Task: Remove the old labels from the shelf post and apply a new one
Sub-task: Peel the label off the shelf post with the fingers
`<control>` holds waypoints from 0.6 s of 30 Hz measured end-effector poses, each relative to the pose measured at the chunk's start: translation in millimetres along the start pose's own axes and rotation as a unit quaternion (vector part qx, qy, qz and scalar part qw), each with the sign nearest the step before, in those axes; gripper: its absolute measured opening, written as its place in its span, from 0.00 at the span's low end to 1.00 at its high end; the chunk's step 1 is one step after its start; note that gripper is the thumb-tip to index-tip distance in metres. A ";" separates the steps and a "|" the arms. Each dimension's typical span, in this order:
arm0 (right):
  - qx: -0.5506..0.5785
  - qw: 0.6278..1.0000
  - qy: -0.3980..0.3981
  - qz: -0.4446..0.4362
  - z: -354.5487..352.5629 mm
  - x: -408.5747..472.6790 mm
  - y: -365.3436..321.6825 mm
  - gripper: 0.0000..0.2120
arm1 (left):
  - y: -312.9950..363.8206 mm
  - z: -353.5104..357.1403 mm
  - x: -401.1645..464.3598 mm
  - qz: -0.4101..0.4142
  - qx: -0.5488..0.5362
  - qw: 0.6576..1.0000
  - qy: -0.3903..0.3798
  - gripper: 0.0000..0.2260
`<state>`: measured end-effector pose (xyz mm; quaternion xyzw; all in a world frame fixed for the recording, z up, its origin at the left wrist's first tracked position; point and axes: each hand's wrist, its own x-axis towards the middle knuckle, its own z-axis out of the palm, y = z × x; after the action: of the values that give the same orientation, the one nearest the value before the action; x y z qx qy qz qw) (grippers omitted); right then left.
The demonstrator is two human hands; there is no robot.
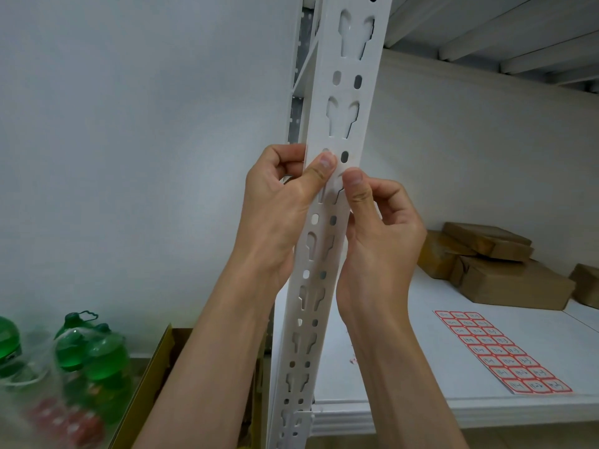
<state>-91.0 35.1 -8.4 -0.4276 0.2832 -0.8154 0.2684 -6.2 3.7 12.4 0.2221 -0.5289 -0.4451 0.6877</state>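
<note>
A white slotted shelf post (351, 76) runs up the middle of the view. My left hand (275, 205) wraps around its left edge, with the thumb pressed flat on the front face. My right hand (382, 228) pinches the right edge at the same height, thumb tip on the face and fingers curled. Between the two thumbs lies a pale patch (338, 176); I cannot tell whether it is label residue. No red label shows on the post. A sheet of red-bordered labels (499, 351) lies on the white shelf board (405, 351) to the right.
Brown wrapped parcels (496, 264) are stacked at the back of the shelf. A small red scrap (352, 360) lies on the board near the post. At lower left stand green bottles (97, 351) and an open cardboard box (155, 377). A white wall is behind.
</note>
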 end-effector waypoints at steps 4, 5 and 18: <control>0.011 1.000 -0.001 -0.001 -0.3 2.2 -0.1 0.15 | 0.1 -3.9 -1.1 0.016 0.010 1.000 -0.008 0.16; 0.013 1.000 -0.002 0.000 -0.3 2.5 -0.5 0.15 | 1.2 -7.1 -0.7 0.024 0.023 0.999 -0.016 0.17; 0.005 1.000 0.012 0.014 1.7 7.0 -6.4 0.22 | 13.5 -38.1 4.8 0.108 0.063 0.990 0.068 0.02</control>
<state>-94.3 34.5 0.7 -0.4122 0.2886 -0.8180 0.2787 34.4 0.1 12.3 0.2363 -0.5288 -0.3183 0.7505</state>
